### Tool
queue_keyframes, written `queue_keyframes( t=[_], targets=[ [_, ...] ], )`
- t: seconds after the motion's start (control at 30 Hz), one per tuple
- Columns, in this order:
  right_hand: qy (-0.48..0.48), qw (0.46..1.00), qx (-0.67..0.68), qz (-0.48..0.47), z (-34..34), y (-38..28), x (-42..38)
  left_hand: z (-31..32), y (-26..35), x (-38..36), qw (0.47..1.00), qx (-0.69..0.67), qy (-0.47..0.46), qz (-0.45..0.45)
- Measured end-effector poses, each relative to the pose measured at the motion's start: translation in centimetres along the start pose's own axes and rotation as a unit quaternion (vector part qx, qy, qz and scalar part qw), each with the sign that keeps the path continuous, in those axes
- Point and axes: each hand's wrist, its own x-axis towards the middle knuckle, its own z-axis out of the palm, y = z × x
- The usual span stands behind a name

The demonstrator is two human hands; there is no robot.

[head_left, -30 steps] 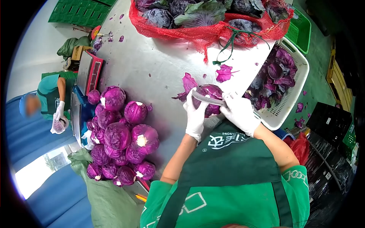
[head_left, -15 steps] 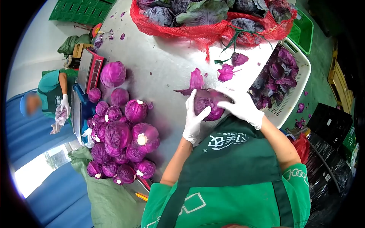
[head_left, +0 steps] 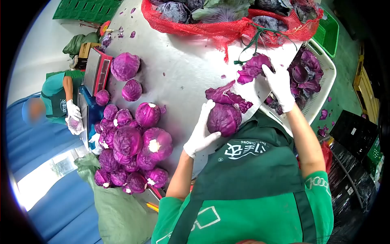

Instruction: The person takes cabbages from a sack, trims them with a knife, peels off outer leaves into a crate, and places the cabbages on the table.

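Observation:
A purple-red cabbage (head_left: 224,120) rests at the table's near edge against my apron. My left hand (head_left: 202,132), in a white glove, cups its left side with the thumb in front and fingers behind. Torn outer leaves (head_left: 227,96) lie just behind the head. My right hand (head_left: 280,86), also gloved, is away from the cabbage at the right table edge. Its fingers are spread, the tips at loose purple leaves (head_left: 254,67); a firm grip on them does not show.
Several trimmed cabbages (head_left: 128,140) are piled at left beside a red scale (head_left: 101,73). A red mesh sack (head_left: 195,28) of untrimmed heads lies at the back. A white crate (head_left: 325,89) holds leaves. A co-worker (head_left: 55,95) holds netting at far left.
My right hand has left the cabbage and moved right and back to the loose leaves. The leaves behind the cabbage have shifted. The co-worker's hands and netting have moved.

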Motion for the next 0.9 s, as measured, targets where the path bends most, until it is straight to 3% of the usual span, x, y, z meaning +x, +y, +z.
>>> queue_keyframes(
  t=[0.07, 0.13, 0.17, 0.23, 0.3, 0.33, 0.37, 0.43, 0.5, 0.53, 0.57, 0.6, 0.63, 0.7, 0.77, 0.83, 0.9],
  targets=[
    [-0.058, 0.998, 0.017, -0.033, -1.1, -1.5, -0.1, 1.7, 1.6, 0.4, 0.992, 0.097, 0.076, 0.008],
    [-0.086, 0.990, 0.022, -0.113, -2.2, -6.0, -1.7, 3.2, 2.1, 1.1, 0.992, 0.070, 0.106, -0.020],
    [0.002, 0.981, -0.089, -0.174, -1.5, -5.8, -2.3, 3.5, 2.2, 1.5, 0.988, 0.048, 0.135, -0.051],
    [-0.082, 0.989, -0.030, -0.115, -2.1, -7.7, -3.6, 3.8, 2.0, 1.7, 0.986, 0.056, 0.155, -0.029],
    [-0.245, 0.967, 0.008, -0.075, -1.8, -8.4, -4.5, 3.9, 2.3, 1.4, 0.978, 0.134, 0.159, 0.031],
    [-0.163, 0.972, -0.068, -0.157, 0.0, -6.8, -5.7, 3.9, 3.1, 1.5, 0.970, 0.179, 0.152, 0.066],
    [-0.174, 0.963, -0.095, -0.182, 1.2, -5.4, -5.8, 4.0, 3.5, 1.6, 0.971, 0.179, 0.145, 0.069],
    [-0.233, 0.972, -0.002, -0.038, 0.2, -6.5, -4.9, 3.9, 4.0, 1.7, 0.958, 0.202, 0.162, 0.126],
    [-0.201, 0.978, -0.041, -0.031, -0.5, -5.7, -3.1, 4.0, 4.9, 1.7, 0.957, 0.183, 0.159, 0.158],
    [-0.095, 0.984, -0.112, -0.096, -0.2, -3.6, -2.5, 4.0, 5.4, 1.6, 0.954, 0.174, 0.168, 0.175],
    [0.003, 0.990, -0.094, -0.107, -0.8, -1.9, -1.3, 4.0, 5.7, 1.7, 0.950, 0.164, 0.180, 0.195],
    [-0.035, 0.993, -0.111, 0.007, -2.5, -0.2, 0.4, 3.8, 5.6, 1.5, 0.952, 0.144, 0.187, 0.196],
    [-0.016, 0.992, -0.123, 0.023, -4.5, 0.7, 1.2, 3.5, 5.4, 1.4, 0.955, 0.127, 0.193, 0.186],
    [0.109, 0.965, -0.231, -0.057, -6.3, 0.7, 1.3, 3.1, 5.2, 1.6, 0.950, 0.113, 0.213, 0.197],
    [0.091, 0.980, -0.125, -0.127, -7.9, -4.0, -0.2, 3.0, 5.7, 2.1, 0.947, 0.134, 0.214, 0.199],
    [-0.164, 0.985, 0.047, -0.015, -8.2, -8.5, -2.3, 3.1, 6.0, 2.9, 0.945, 0.152, 0.204, 0.206],
    [-0.281, 0.949, 0.144, -0.002, -6.3, -8.6, -4.5, 3.2, 6.1, 3.4, 0.942, 0.147, 0.199, 0.225]
  ],
)
